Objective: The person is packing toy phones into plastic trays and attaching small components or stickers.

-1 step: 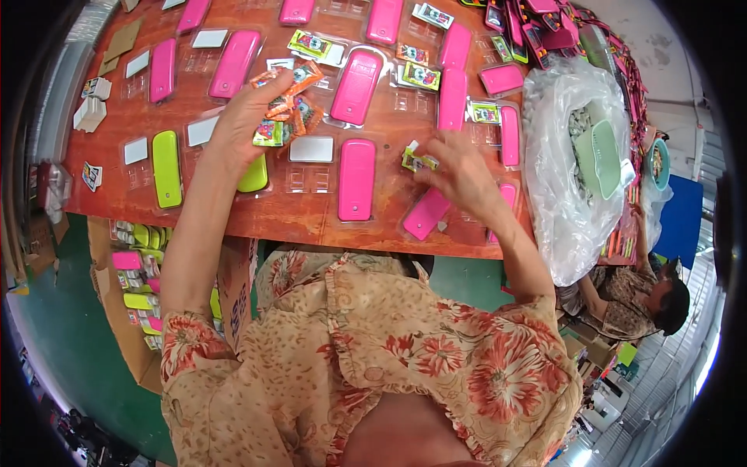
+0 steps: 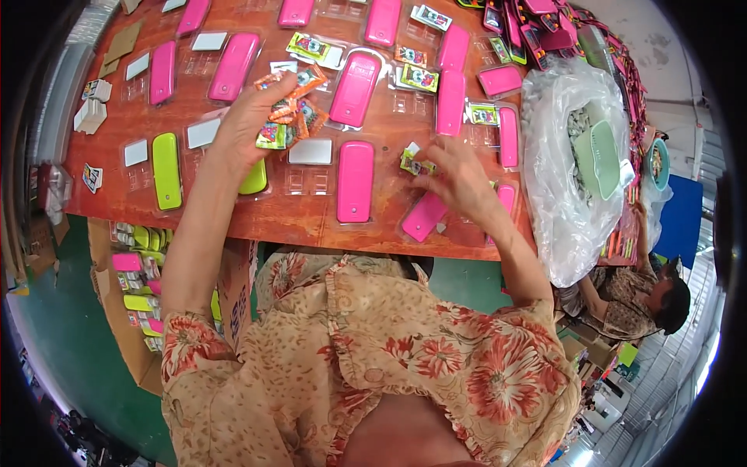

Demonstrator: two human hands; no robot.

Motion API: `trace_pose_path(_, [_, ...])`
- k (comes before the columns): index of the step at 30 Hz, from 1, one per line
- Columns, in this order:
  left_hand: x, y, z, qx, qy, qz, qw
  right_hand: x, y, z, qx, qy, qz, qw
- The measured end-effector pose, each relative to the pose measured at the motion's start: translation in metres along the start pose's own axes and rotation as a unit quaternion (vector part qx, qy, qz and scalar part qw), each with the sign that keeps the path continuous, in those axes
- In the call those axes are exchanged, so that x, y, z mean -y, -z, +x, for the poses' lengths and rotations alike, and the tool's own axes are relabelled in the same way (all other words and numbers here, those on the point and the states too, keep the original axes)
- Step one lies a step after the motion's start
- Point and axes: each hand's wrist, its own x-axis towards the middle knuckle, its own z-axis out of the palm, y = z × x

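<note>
My left hand (image 2: 253, 117) is closed around a bunch of small printed sachets (image 2: 297, 109), mostly orange with a green one at the bottom. Over the right part of the table, my right hand (image 2: 459, 175) has its fingers slightly apart beside a green sachet (image 2: 416, 161), which lies on a clear plastic tray. Just below that hand is a pink case (image 2: 425, 216). Between my hands lie another pink case (image 2: 355, 180) in a clear tray and a white card (image 2: 310, 151). A lime green case (image 2: 253, 179) is partly hidden by my left wrist.
More clear trays with pink cases (image 2: 235, 67) and a lime case (image 2: 166, 171) cover the red-brown table (image 2: 303, 226). At right stand a plastic bag (image 2: 552, 202) and a green basket (image 2: 599, 159). A carton (image 2: 117, 311) of packed cases sits lower left. Another person (image 2: 634, 300) works at right.
The fingers of my right hand have spread a little and come off the green sachet. My left hand keeps its bunch of sachets and has barely shifted.
</note>
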Motion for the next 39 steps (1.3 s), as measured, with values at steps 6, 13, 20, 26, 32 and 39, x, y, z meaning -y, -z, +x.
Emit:
trace_pose_path(6, [0.012, 0.000, 0.005, 0.008, 0.033, 0.016, 0.999, -0.013, -0.011, -0.007, -0.041, -0.044, 0.034, 0.998])
trace_pose_path(13, [0.016, -0.001, 0.005, -0.038, 0.030, 0.045, 0.998, -0.014, -0.006, 0.006, -0.056, -0.052, -0.004, 0.997])
trace_pose_path(20, [0.016, -0.029, 0.008, 0.016, 0.037, 0.061, 0.997, -0.048, 0.010, 0.079, -0.141, -0.037, -0.081, 0.986])
trace_pose_path(26, [0.017, -0.032, 0.019, 0.034, 0.046, 0.030, 0.998, -0.052, -0.001, 0.094, -0.102, -0.047, -0.086, 0.990])
trace_pose_path(32, [0.026, -0.037, 0.023, -0.017, 0.034, 0.032, 0.999, -0.061, 0.003, 0.110, -0.097, -0.106, -0.084, 0.986])
trace_pose_path(39, [0.028, -0.037, 0.029, 0.003, 0.057, 0.059, 0.997, -0.077, -0.002, 0.125, 0.004, -0.140, -0.196, 0.971])
